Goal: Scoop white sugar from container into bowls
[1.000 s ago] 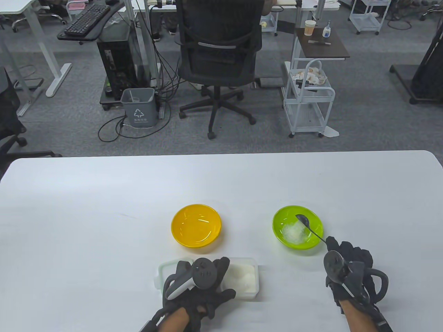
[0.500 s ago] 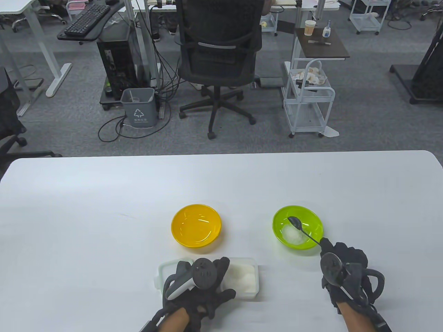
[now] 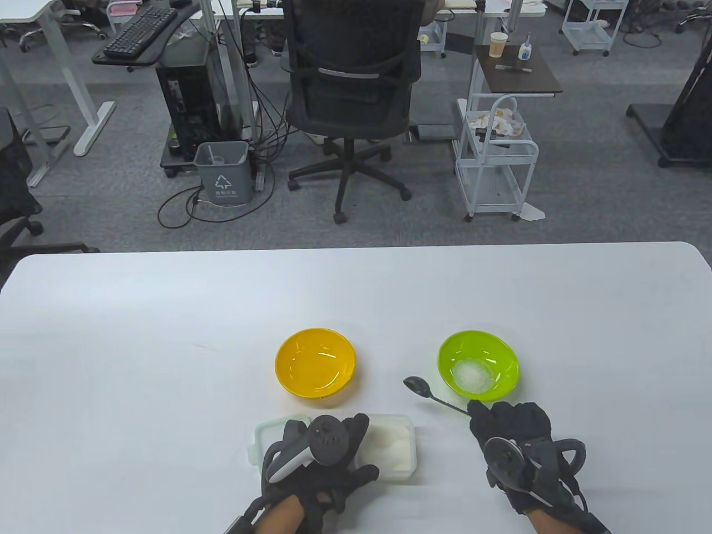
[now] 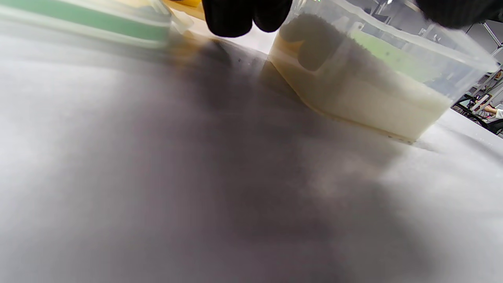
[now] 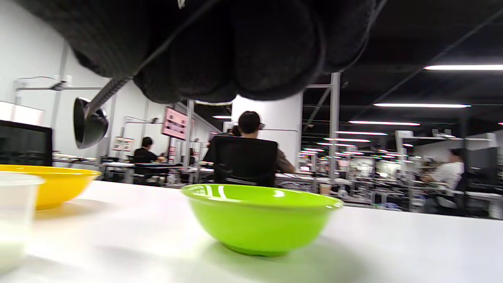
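Observation:
A clear plastic container point(image 3: 396, 455) of white sugar stands near the front edge; it also shows in the left wrist view point(image 4: 365, 90). My left hand point(image 3: 320, 461) holds the container at its left side. A green bowl point(image 3: 478, 365) holds a small heap of sugar point(image 3: 471, 374); it shows in the right wrist view point(image 5: 257, 218) too. A yellow bowl point(image 3: 315, 362) looks empty. My right hand point(image 3: 514, 445) grips the handle of a dark metal spoon point(image 3: 428, 391), whose bowl hangs above the table between the two bowls. The spoon point(image 5: 88, 122) looks empty.
The container's green-rimmed lid point(image 3: 267, 434) lies under my left hand, left of the container. The white table point(image 3: 167, 345) stretches wide on all sides. An office chair point(image 3: 350, 100) and a white cart point(image 3: 495, 161) stand beyond the far edge.
My right hand has drawn the spoon out of the green bowl and moved left and toward me. The spoon head now hangs between the bowls. The left hand has not moved.

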Demonstrator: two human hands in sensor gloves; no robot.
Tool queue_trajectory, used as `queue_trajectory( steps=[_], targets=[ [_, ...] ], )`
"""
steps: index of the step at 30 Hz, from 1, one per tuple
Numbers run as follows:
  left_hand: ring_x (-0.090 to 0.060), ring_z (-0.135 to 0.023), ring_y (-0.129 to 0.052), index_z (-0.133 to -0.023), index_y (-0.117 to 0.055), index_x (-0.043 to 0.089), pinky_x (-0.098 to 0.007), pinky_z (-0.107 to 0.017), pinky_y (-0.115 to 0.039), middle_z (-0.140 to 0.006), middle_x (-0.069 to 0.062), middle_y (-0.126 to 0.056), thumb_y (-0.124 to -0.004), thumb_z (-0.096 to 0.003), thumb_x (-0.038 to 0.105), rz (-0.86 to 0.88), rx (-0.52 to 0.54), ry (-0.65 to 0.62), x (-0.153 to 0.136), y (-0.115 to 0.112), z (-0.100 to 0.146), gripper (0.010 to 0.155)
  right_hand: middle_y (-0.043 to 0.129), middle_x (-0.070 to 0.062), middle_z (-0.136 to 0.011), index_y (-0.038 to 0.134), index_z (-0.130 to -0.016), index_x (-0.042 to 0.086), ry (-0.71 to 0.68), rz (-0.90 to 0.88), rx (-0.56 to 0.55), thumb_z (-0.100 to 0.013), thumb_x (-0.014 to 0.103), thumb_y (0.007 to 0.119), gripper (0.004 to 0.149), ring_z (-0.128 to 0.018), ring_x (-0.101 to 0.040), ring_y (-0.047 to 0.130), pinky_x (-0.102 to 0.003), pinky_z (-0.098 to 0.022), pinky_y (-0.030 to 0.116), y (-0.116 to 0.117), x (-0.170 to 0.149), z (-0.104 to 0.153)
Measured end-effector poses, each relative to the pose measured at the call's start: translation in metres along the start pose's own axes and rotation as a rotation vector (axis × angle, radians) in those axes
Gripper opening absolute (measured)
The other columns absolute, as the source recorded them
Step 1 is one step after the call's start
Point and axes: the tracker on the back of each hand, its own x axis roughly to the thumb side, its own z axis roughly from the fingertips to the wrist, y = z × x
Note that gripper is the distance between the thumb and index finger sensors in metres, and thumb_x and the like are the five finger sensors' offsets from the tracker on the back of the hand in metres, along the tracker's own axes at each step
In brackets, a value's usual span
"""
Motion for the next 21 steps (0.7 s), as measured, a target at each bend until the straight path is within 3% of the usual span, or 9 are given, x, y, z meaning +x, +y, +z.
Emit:
queue_trajectory(
  steps=[11,21],
  targets=[
    [-0.024,-0.120,-0.048,-0.111,-0.019,0.046,-0.054,-0.086,-0.033,-0.124,0.010,-0.035,-0.064,-0.0375,0.074,0.000,-0.002,-0.001,0.000,0.000,0.000,0.090,0.093,-0.002,-0.070,0.083,-0.084,0.041,-0.194,0.028,0.013,-0.048,0.049,0.076,0.038,-0.045,-0.023,0.093,-0.048,-0.068,0.068,-0.001,0.026,0.006],
    [-0.024,-0.120,-0.048,-0.111,-0.018,0.046,-0.054,-0.086,-0.033,-0.124,0.010,-0.035,-0.064,-0.0375,0.074,0.000,-0.002,0.001,0.000,0.000,0.000,0.091,0.091,-0.001,-0.072,0.082,-0.084,0.042,-0.295,0.249,-0.005,-0.048,0.047,0.077,0.037,-0.047,-0.023,0.093,-0.049,-0.069,0.066,0.008,0.050,0.009]
  ],
)
